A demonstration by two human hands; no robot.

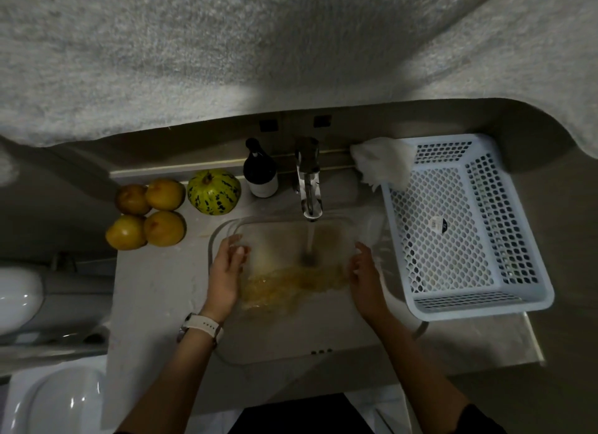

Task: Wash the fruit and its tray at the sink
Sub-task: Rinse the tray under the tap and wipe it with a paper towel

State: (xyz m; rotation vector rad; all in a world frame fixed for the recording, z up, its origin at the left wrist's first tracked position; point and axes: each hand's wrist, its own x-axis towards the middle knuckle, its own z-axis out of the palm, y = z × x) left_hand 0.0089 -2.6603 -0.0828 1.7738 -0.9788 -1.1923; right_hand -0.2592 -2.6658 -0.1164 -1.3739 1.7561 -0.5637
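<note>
Head view: clear see-through plastic tray (pixel 291 239) in the pale sink (pixel 291 336), right under the shiny metal tap (pixel 309 187). Water running (pixel 310 239) down onto the middle of the tray. Yellow-brown dirty water (pixel 291 288) pooled at the near side of the tray.

Left hand (pixel 226 278) on the left edge of the tray, with a white watch strap (pixel 204 327) at the wrist. Left fingers (pixel 238 247) curled over the rim, holding it. Right hand (pixel 365 278) on the right edge. Right fingers (pixel 359 255) bent in against the rim, seemingly holding it too, though hard to see in the dim light.

Four round yellow fruits (pixel 147 213) on the pale worktop (pixel 155 288), to the left of the sink and well apart from the water. One green striped round fruit (pixel 214 191) just beside them. None under the tap yet. Dark bottle with a white label (pixel 260 171) near the tap. White plastic basket with holes (pixel 466 226) on the right, with a white cloth (pixel 378 162) at its far corner.

Step in hand, at a guess: rinsing the tray. Best done by keeping hold of both sides, tipping the tray a little toward the drain, and letting the dirty water slide out. Good to move the tray slowly under the stream to reach every corner. Soft grip, since thin plastic may bend. Slow tilt, to stop splashes onto the worktop.
</note>
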